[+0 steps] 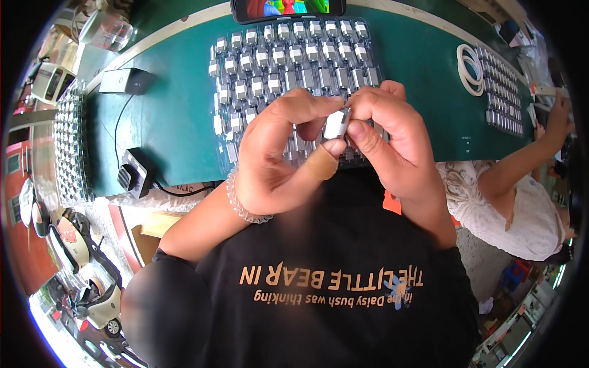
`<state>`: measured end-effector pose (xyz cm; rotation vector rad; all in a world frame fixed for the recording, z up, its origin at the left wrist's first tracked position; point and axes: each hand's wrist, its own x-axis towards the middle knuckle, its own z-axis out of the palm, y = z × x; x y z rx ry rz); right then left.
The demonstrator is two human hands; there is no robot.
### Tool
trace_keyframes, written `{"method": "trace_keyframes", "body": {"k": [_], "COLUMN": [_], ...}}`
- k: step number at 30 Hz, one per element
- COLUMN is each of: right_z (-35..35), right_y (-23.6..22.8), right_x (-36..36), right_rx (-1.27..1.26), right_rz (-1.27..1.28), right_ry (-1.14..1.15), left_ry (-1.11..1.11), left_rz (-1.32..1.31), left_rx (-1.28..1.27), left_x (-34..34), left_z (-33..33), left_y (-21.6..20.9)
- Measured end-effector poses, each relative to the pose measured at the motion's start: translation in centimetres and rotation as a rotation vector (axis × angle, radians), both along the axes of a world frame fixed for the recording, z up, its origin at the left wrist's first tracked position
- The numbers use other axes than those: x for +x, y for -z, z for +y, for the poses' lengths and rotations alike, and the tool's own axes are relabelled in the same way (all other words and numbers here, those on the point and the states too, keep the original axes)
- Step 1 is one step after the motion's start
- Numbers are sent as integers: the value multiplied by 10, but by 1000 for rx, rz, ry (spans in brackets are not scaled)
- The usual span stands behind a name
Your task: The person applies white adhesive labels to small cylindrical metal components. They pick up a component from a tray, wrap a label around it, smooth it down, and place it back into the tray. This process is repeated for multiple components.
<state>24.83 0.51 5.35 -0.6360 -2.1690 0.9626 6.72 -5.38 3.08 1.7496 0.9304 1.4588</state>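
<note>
Between my two hands is a small block-shaped part (335,124), white on its face and grey along one side. My left hand (276,144) pinches it between thumb and fingers; a tan bandage wraps the thumb and a clear coiled band circles the wrist. From the other side, my right hand (396,129) grips its edge with thumb and forefinger. Below both hands lies a clear plastic tray (216,83) holding rows of similar parts, some white-topped, others showing grey sides. My hands hide the tray's lower middle.
On the green table (178,80) stand a white-fronted box (119,81) and a black cabled device (136,173) at left. More filled trays sit at the left edge (72,144) and right (503,92), beside white rings (469,70). A screen (288,8) is at the back. Another person's arm (521,159) reaches in at right.
</note>
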Motion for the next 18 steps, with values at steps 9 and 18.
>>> {"method": "trace_keyframes", "body": {"k": [9, 18], "right_z": [0, -2], "right_y": [-2, 1], "right_x": [2, 7], "right_rx": [162, 184], "right_rz": [-194, -219], "right_ry": [95, 114], "left_ry": [-133, -61], "left_rz": [357, 293], "left_rx": [38, -106], "left_x": [8, 11], "left_z": [5, 6], "left_y": [-8, 0]}}
